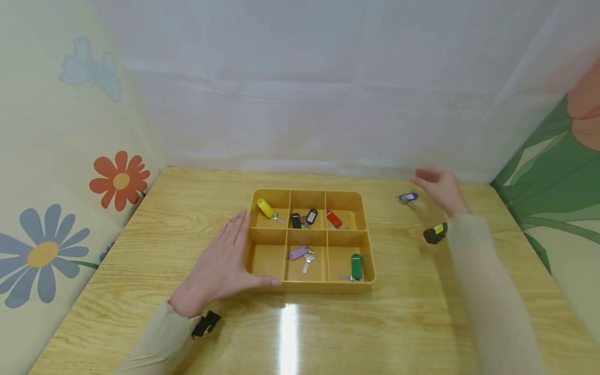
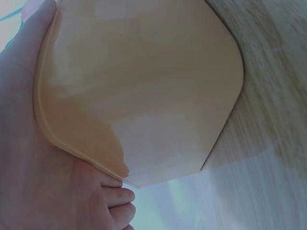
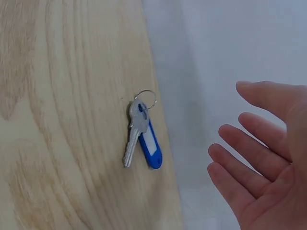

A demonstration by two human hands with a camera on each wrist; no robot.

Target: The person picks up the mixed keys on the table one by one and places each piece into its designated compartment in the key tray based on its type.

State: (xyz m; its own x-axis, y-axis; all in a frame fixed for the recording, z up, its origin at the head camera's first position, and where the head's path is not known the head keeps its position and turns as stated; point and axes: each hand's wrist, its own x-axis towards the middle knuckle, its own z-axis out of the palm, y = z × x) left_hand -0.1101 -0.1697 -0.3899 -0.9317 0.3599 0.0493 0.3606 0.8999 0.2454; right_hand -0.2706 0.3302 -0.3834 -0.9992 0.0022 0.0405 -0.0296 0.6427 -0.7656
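Observation:
A yellow-orange tray with six compartments stands on the table. My left hand rests along its left side, fingers straight and thumb at the front wall; the left wrist view shows the hand against the tray's wall. To the right of the tray, a key with a blue tag lies near the table's back edge. My right hand hovers beside it, fingers apart and loosely bent, holding nothing. In the right wrist view, the silver key lies partly over its blue tag.
Tagged keys lie in the tray: yellow at back left, black at back middle, red at back right, purple at front middle, green at front right. A white cloth hangs behind the table.

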